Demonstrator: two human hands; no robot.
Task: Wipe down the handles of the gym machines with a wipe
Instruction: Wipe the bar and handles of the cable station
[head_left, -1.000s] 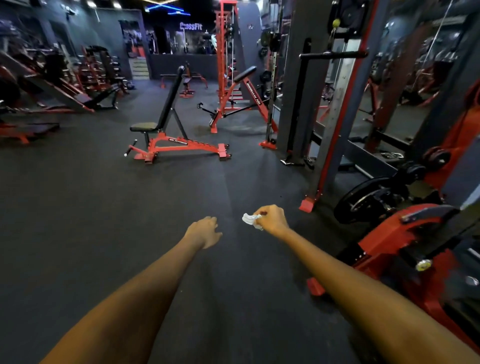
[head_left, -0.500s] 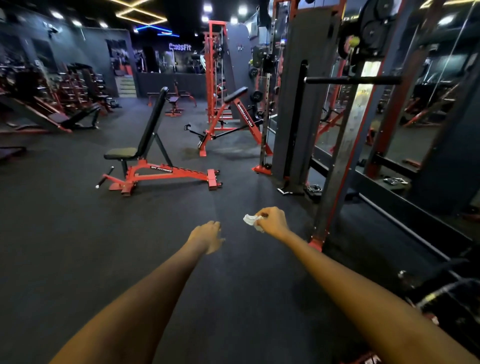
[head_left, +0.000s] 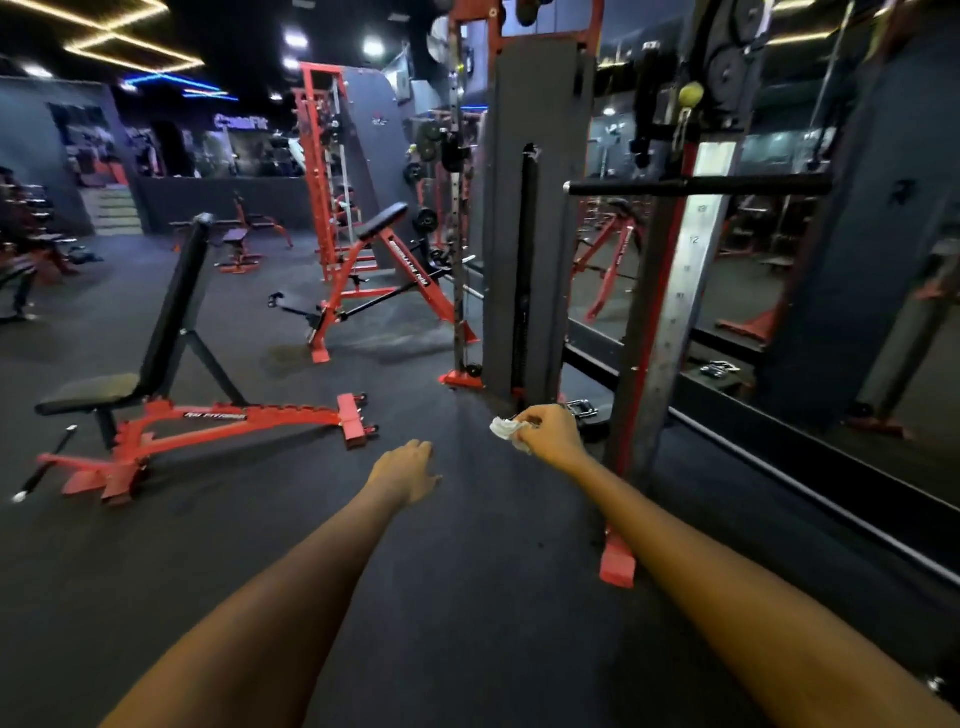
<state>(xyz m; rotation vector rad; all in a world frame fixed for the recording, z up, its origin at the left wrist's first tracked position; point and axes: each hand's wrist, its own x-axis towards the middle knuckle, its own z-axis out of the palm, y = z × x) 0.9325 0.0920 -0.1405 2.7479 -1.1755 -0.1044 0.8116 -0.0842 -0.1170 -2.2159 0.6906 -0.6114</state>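
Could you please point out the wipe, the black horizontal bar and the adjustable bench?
wipe (head_left: 505, 428): head view, crumpled white part.
black horizontal bar (head_left: 696, 185): head view, mid-length.
adjustable bench (head_left: 176, 306): head view, upright black backrest.

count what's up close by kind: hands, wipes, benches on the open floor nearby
hands: 2, left hand empty, right hand pinching the wipe
wipes: 1, white wipe
benches: 2, upright bench and sloped bench
total: 5
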